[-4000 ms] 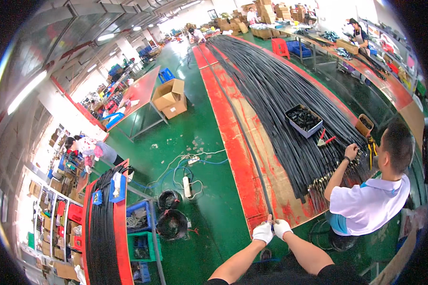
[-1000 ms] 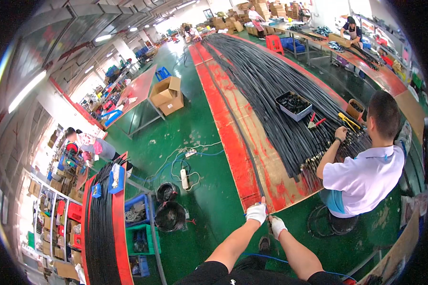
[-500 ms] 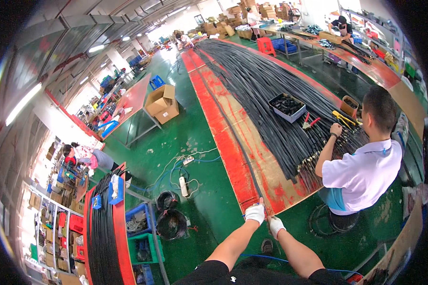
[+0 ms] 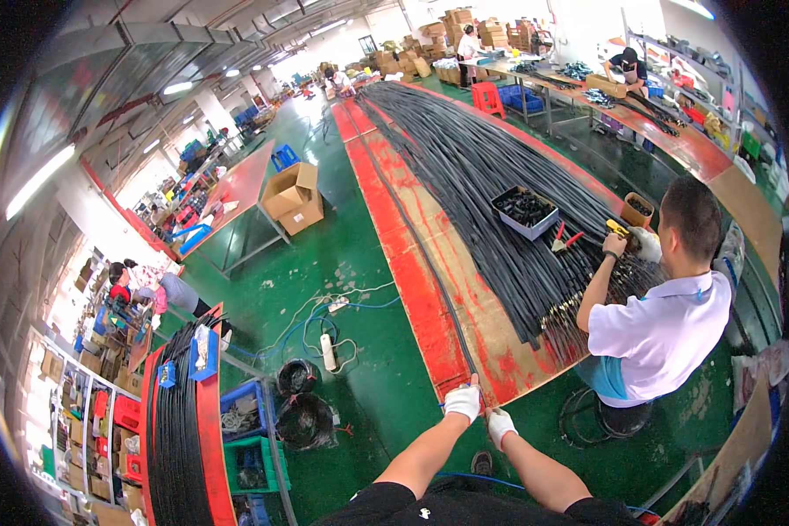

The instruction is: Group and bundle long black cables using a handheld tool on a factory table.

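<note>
My left hand, in a white glove, is closed round the near end of a thin black cable at the table's front edge. This cable runs lengthwise along the red and tan tabletop, apart from the big bundle. Close beside it, my right hand, also in a white glove, is closed at the table's edge; what lies in its fingers is too small to make out. To the right, a wide bundle of black cables spreads over the table, its near ends showing bare metallic tips.
A seated co-worker at the right holds a yellow-handled tool. On the bundle rest a box of black parts and red-handled pliers. Black bins, a power strip and loose cords lie on the green floor to the left.
The co-worker has picked up the yellow-handled tool, which lay on the cables before. My hands stay together at the table's edge; the whole view has shifted slightly.
</note>
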{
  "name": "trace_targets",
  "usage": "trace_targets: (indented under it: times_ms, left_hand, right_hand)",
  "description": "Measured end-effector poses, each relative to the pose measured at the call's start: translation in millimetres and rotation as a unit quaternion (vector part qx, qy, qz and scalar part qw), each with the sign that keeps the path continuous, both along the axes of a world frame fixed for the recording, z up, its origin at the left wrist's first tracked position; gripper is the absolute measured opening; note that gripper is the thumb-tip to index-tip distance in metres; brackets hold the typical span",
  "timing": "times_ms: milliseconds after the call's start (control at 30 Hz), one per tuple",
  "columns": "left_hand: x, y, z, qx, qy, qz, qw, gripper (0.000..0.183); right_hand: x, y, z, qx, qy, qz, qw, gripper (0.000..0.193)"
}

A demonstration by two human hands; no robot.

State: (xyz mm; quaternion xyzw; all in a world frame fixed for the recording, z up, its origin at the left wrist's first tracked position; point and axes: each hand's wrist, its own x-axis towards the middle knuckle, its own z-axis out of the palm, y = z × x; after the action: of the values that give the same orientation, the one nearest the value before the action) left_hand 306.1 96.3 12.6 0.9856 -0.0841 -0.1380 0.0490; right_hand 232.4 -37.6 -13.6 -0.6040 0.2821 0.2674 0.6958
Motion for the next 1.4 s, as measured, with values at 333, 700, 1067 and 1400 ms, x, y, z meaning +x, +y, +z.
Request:
trace_targets:
  times_ms: [333,700,1067,1400]
  left_hand:
    - [-1.5,-9.3,10.6,-0.003,-0.001,-0.007,1.000,0.073]
    - [5.2,-17.4,16.6,-0.010,-0.003,-0.005,1.000,0.062]
    - [-5.9,-10.4,19.7,-0.016,0.002,0.003,1.000,0.068]
    - [-5.8,-17.9,27.2,-0.015,-0.001,0.010,1.000,0.068]
  right_hand:
    - [1.7,-10.4,-11.8,0.023,0.004,-0.017,1.000,0.029]
    - [-28.3,-23.2,-28.6,-0.024,-0.030,-0.007,0.999,0.029]
    - [-28.0,-18.8,-37.7,-0.023,-0.026,0.012,0.999,0.031]
    - [-37.8,-17.9,-41.3,-0.063,-0.055,-0.006,0.996,0.034]
